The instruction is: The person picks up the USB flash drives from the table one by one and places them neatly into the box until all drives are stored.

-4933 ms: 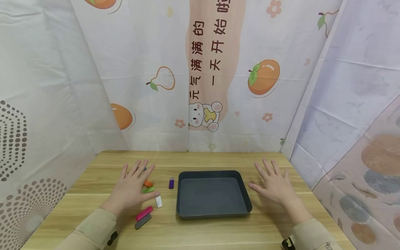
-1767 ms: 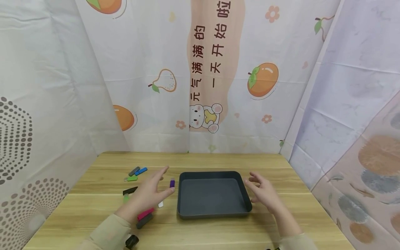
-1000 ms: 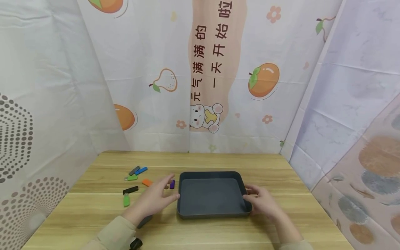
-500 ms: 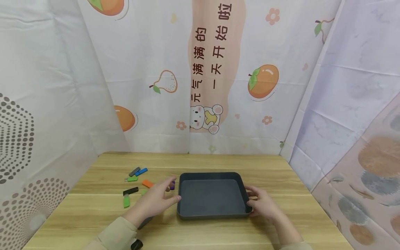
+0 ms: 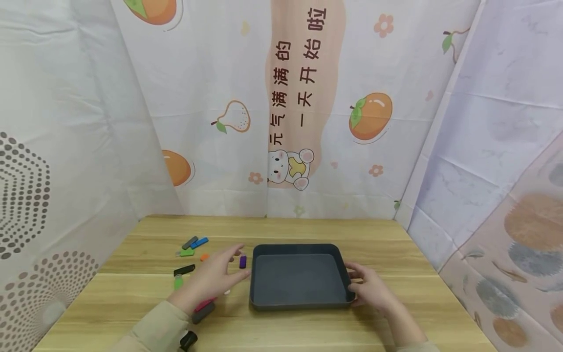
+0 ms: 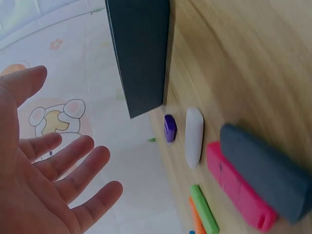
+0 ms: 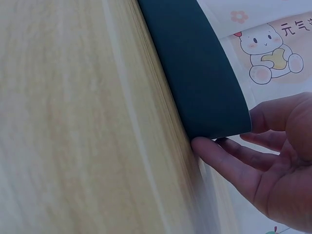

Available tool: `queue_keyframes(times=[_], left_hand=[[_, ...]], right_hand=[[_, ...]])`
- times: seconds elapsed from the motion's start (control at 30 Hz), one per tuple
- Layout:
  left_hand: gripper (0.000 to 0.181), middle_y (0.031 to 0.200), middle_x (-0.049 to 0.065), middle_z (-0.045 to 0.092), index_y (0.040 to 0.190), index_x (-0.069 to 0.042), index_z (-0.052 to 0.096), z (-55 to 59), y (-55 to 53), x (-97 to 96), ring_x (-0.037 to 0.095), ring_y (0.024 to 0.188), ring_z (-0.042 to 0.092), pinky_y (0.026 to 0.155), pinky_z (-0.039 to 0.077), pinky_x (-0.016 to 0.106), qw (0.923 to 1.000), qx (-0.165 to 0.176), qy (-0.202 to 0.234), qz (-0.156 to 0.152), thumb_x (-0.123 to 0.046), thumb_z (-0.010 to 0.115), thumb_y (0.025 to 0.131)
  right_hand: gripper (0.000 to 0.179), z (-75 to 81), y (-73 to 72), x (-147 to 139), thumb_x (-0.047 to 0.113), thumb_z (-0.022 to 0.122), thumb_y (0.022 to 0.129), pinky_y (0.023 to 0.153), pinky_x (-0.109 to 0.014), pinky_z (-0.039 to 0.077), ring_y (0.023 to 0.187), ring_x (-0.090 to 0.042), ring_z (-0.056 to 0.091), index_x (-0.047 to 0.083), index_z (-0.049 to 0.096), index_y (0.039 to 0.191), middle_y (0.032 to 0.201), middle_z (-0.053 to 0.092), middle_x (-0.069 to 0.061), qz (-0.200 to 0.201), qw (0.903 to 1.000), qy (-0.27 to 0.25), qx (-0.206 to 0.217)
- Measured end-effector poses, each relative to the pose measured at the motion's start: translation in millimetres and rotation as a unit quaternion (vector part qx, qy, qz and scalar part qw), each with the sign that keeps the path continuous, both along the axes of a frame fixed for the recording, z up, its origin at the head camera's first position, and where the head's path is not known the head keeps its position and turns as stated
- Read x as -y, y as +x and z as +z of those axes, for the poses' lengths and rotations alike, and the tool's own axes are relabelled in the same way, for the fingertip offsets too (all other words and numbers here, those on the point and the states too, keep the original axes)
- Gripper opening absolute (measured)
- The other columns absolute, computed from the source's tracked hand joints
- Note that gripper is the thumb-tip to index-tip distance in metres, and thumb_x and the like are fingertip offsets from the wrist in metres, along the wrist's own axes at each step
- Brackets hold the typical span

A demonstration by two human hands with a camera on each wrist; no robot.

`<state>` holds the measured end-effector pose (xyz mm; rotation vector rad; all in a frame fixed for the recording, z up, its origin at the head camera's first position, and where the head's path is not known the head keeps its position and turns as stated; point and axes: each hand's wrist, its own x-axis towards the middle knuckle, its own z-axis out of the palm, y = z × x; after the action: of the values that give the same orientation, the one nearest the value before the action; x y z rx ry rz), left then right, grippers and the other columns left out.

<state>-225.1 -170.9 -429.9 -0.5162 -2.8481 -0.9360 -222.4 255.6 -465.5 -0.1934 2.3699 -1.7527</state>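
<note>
A dark grey rectangular tray (image 5: 303,281) lies on the table. My right hand (image 5: 371,288) pinches its right side near the front corner; in the right wrist view the thumb and fingers of the hand (image 7: 273,156) meet the end of the tray wall (image 7: 200,73). Just left of the tray, my left hand (image 5: 211,278) hovers with fingers extended, holding nothing. The left wrist view has this hand (image 6: 53,190) apart from the tray wall (image 6: 141,53). Close by it are a purple USB stick (image 5: 243,261), a pink one (image 5: 204,304) and a dark grey one (image 5: 203,313).
More USB sticks lie at the left: black (image 5: 184,269), blue (image 5: 200,242), grey (image 5: 190,242), green (image 5: 187,253) and an orange one (image 5: 205,257) partly covered by the left hand. A white stick (image 6: 194,136) shows in the left wrist view. Printed curtains (image 5: 228,195) enclose the table.
Both hands came down and inward from a spread pose above the table. The right hand took hold of the tray's right side. The left hand neared its left side, then drew back slightly.
</note>
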Motion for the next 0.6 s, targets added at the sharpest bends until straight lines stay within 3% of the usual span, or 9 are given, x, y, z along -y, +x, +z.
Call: queue_keyframes(times=[0.3, 0.6], left_hand=[[0.086, 0.146, 0.01, 0.055, 0.157, -0.017, 0.037, 17.1, 0.3, 14.2, 0.033, 0.123, 0.06, 0.091, 0.054, 0.051, 0.9992, -0.014, -0.034, 0.016, -0.061, 0.069, 0.09], [0.081, 0.147, 0.018, 0.052, 0.153, -0.008, 0.044, 22.6, -7.8, 38.9, 0.043, 0.13, 0.052, 0.1, 0.045, 0.061, 0.9915, -0.1, -0.08, 0.025, -0.05, 0.074, 0.09]], right_hand=[[0.068, -0.1, 0.6, -1, -0.013, 0.055, 0.086, 0.064, -0.053, 0.059, 0.098, -0.037, 0.065, -0.007, 0.036, 0.151, 0.132, 0.047, -0.038, -0.003, 1.0, -0.004, 0.007], [0.069, -1.4, -1.2, -1, -0.013, 0.055, 0.086, 0.063, -0.053, 0.059, 0.097, -0.036, 0.065, -0.007, 0.035, 0.152, 0.132, 0.047, -0.038, 0.001, 1.0, -0.002, 0.005]])
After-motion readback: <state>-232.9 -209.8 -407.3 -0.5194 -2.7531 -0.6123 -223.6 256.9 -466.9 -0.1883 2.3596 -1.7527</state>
